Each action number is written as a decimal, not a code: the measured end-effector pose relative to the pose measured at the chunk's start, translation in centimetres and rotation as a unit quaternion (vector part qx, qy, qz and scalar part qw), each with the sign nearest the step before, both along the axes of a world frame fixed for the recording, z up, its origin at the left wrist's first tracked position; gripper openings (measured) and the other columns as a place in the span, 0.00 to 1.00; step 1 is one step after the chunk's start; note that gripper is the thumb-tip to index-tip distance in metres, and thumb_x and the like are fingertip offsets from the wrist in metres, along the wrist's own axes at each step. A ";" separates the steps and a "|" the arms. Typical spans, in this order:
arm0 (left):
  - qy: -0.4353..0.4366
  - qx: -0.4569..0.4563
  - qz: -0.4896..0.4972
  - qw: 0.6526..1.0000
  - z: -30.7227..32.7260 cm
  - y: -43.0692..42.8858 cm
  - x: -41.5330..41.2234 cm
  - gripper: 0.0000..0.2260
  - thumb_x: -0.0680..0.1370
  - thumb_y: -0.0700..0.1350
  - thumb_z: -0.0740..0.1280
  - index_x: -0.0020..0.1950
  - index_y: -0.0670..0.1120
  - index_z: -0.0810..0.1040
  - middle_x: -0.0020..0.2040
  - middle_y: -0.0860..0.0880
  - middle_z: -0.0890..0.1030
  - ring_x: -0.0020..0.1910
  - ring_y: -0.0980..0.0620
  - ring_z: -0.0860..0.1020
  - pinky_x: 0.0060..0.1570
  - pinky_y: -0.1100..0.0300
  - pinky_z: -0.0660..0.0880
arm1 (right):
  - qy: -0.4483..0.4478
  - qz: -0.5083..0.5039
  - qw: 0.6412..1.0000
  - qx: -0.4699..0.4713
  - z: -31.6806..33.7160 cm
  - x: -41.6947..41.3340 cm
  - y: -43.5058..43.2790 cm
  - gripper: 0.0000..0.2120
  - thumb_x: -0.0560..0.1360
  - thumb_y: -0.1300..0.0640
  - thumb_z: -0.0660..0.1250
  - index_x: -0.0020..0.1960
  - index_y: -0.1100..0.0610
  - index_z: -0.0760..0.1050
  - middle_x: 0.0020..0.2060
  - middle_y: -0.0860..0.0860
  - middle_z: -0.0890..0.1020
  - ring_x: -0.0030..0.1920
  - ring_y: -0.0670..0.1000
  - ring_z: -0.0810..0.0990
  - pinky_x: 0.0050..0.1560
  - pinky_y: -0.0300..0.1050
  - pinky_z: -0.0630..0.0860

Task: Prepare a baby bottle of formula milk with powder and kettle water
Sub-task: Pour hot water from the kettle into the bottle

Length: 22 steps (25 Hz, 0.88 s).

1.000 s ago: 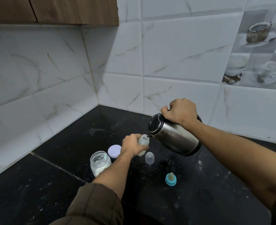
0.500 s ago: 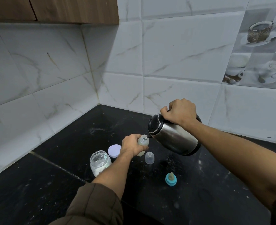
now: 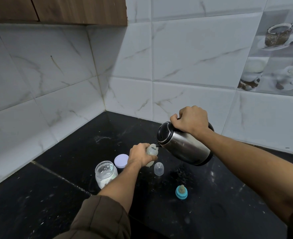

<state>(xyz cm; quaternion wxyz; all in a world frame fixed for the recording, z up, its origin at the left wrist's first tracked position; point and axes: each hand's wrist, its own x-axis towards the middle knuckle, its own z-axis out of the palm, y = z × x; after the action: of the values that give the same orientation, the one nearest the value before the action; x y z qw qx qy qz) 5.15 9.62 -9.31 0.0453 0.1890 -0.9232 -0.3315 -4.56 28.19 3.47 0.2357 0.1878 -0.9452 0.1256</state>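
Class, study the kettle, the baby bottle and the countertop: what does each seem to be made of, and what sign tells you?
Kettle: brushed steel body, by its dull grey sheen and streaked highlights; the lid looks black plastic. Baby bottle: probably translucent plastic, cloudy and see-through. Countertop: polished black stone, perhaps granite, glossy with pale flecks.

The left hand, at centre frame, curls its fingers round a bottle, knuckles up. Its bare forearm runs up from a brown sleeve at the bottom edge. The right hand, higher and to the right, is fisted over the handle of a kettle, its bare forearm stretching in from the lower right.
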 end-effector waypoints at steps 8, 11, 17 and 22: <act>0.040 0.030 0.019 0.999 -0.2 0.0 -0.7 0.20 0.68 0.57 0.80 0.59 0.57 0.84 0.48 0.56 0.86 0.52 0.53 0.83 0.58 0.53 0.79 | -0.031 -0.015 0.992 -0.118 -0.6 -1.4 1.5 0.21 0.71 0.45 0.63 0.28 0.61 0.74 0.22 0.55 0.74 0.29 0.59 0.74 0.32 0.43 0.67; 0.055 0.056 0.011 0.997 -0.2 0.1 -1.2 0.23 0.67 0.58 0.80 0.60 0.56 0.84 0.50 0.57 0.87 0.52 0.56 0.84 0.59 0.52 0.80 | -0.046 -0.028 0.980 -0.191 -1.4 -2.2 2.6 0.21 0.70 0.45 0.64 0.29 0.62 0.77 0.26 0.59 0.79 0.31 0.60 0.79 0.34 0.46 0.75; 0.078 0.067 0.000 0.995 0.3 0.8 -2.2 0.25 0.66 0.59 0.79 0.61 0.55 0.84 0.50 0.58 0.87 0.51 0.59 0.84 0.60 0.52 0.81 | -0.103 -0.057 0.945 -0.306 -3.9 -3.6 4.8 0.23 0.69 0.44 0.65 0.27 0.63 0.72 0.22 0.56 0.72 0.27 0.58 0.72 0.30 0.45 0.70; 0.070 0.047 0.001 0.996 0.0 1.4 -2.4 0.26 0.67 0.58 0.80 0.63 0.54 0.83 0.52 0.56 0.87 0.52 0.57 0.84 0.60 0.52 0.80 | -0.123 -0.067 0.930 -0.341 -5.6 -4.2 5.4 0.22 0.68 0.45 0.64 0.27 0.63 0.68 0.23 0.53 0.65 0.26 0.54 0.66 0.31 0.46 0.67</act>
<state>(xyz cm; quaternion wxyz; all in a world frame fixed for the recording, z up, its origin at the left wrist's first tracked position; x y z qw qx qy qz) 2.71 10.99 -9.27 0.1016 0.1681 -0.9009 -0.3871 -8.75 33.59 -2.11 0.1752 0.0158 -0.8774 0.4463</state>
